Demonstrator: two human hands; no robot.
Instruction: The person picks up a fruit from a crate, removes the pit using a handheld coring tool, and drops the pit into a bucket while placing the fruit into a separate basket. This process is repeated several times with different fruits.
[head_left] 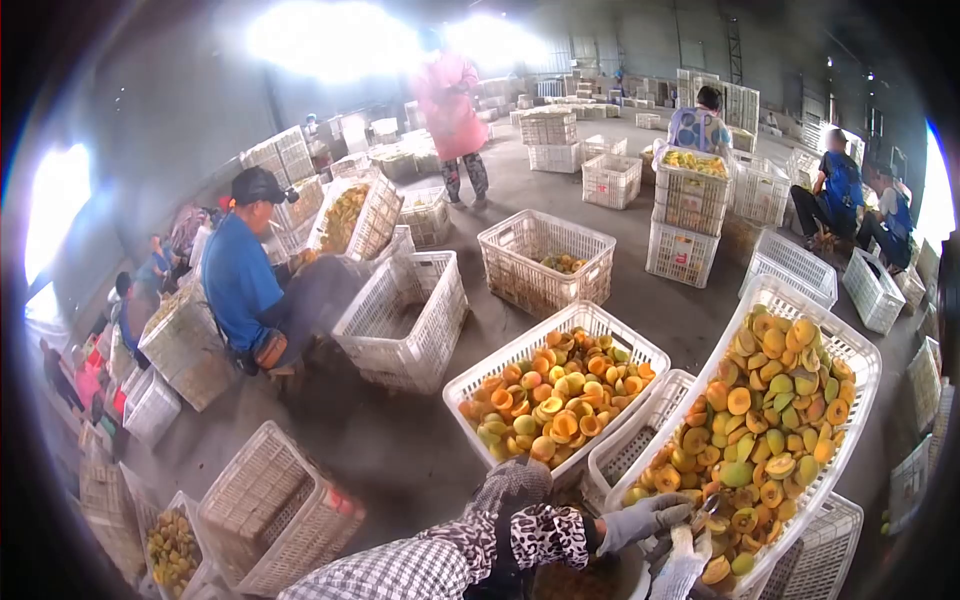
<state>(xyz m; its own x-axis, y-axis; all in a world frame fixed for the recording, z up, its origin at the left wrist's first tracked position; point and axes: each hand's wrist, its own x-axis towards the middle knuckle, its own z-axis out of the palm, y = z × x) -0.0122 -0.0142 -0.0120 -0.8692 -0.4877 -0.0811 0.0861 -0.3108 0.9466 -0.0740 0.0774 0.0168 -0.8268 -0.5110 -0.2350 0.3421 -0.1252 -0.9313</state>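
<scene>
Two gloved hands meet at the bottom edge of the view. The left hand (645, 518), in a grey glove beyond a leopard-print sleeve (545, 535), curls its fingers at the lower end of a tilted white crate (852, 348) heaped with peach halves (770, 420). What its grip closes on is too small to tell. The right hand (682, 566), in a white glove, lies just beneath it, its grip unclear. Just left, a second crate (520, 347) holds more halves. Farther off, a person in a blue shirt (238, 282) sits among crates.
</scene>
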